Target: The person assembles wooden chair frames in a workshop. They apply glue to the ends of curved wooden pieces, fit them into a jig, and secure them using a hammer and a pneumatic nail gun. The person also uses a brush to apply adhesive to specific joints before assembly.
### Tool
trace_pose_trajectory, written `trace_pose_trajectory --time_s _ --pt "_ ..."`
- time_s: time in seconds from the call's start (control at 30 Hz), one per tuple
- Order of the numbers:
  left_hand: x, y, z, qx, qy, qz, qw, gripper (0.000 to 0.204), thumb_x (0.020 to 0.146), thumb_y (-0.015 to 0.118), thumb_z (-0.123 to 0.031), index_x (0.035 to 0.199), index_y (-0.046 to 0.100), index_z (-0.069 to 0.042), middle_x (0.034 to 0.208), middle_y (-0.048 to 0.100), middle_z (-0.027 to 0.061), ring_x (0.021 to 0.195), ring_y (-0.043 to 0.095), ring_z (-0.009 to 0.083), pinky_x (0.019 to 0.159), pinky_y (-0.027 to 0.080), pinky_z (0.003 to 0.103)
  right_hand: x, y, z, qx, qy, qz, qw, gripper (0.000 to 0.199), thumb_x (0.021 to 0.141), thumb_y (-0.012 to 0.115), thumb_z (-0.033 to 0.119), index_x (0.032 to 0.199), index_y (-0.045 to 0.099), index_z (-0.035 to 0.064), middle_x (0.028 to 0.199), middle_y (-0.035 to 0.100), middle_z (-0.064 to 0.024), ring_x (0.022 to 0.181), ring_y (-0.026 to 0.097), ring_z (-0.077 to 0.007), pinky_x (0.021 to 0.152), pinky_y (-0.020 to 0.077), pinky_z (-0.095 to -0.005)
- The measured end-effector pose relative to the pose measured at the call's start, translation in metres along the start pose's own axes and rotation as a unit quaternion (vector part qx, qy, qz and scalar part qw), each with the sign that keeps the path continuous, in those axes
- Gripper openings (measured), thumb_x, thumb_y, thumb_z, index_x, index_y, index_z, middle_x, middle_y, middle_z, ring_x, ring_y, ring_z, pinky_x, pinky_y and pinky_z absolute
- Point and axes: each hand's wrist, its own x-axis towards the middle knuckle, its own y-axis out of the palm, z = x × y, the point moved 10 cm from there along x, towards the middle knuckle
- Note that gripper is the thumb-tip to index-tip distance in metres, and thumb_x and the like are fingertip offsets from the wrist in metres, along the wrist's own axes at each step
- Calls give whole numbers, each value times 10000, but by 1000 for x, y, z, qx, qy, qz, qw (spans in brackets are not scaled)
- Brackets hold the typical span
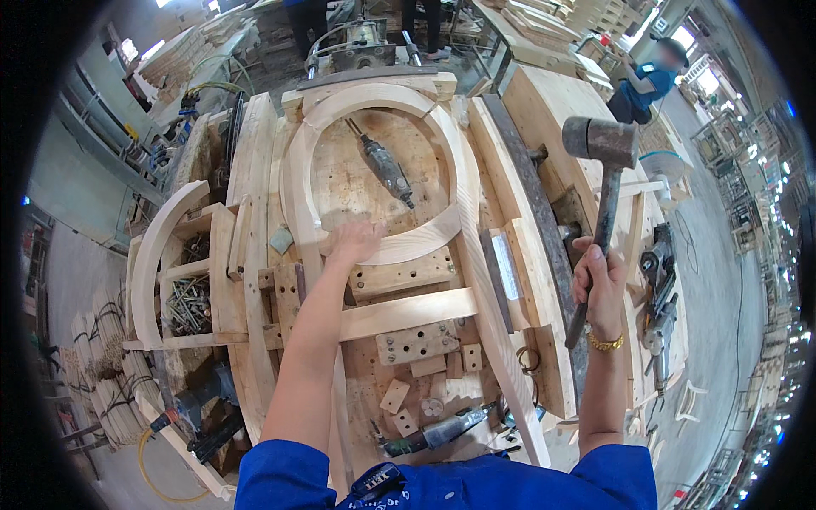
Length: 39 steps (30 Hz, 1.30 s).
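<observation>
My right hand [601,287] is wrapped round the dark handle of a hammer [606,195]. Its cylindrical metal head is raised above the right side of the bench. My left hand [355,241] lies with its fingers stretched out on the lower left curve of a pale wooden chair-back frame [408,244]. This frame has a rounded ring at the top, two long legs and a crosspiece [410,314]. Inside the ring, a grey air tool [387,172] lies on the bench board, apart from both hands.
Below the crosspiece lie drilled wooden blocks [416,343] and a green-and-grey power tool [442,432]. A wooden box of bolts [191,306] and a curved wooden piece [149,272] stand left. More tools [659,323] lie right. A person in blue [643,89] stands far right.
</observation>
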Motion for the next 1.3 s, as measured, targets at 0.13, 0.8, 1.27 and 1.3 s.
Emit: trace_pose_trajectory --time_s 0.13,0.8,1.27,1.3 --pt "0 -1 0 4 7 -24 1000 595 918 330 -479 945 669 9 1044 618 236 1020 563 392 938 385 476 -8 11 36 5 -67 10 998 356 952 500 277 1083 542 -51 554 423 32 416 358 -27 371 267 -185" --pt "110 -133 0 90 151 -310 934 201 818 546 -178 908 607 -9 903 590 199 914 570 354 788 462 448 -37 -84 -119 -564 85 -99 815 294 783 646 115 1044 584 -6 1062 598 -204 986 568 -366 817 437 -429" --pt "229 -162 10 307 52 -482 819 329 782 562 -147 1046 589 48 964 619 152 903 618 250 726 524 309 276 346 -57 -460 -434 173 755 322 772 588 58 1078 534 -27 1128 553 -168 1055 540 -317 893 455 -378" --pt "234 -164 -11 298 50 -486 820 330 779 564 -152 1042 591 46 964 619 151 905 617 248 721 524 302 308 357 -70 -516 -414 159 733 302 776 572 53 1064 543 -30 1111 563 -168 1033 560 -315 869 472 -380"
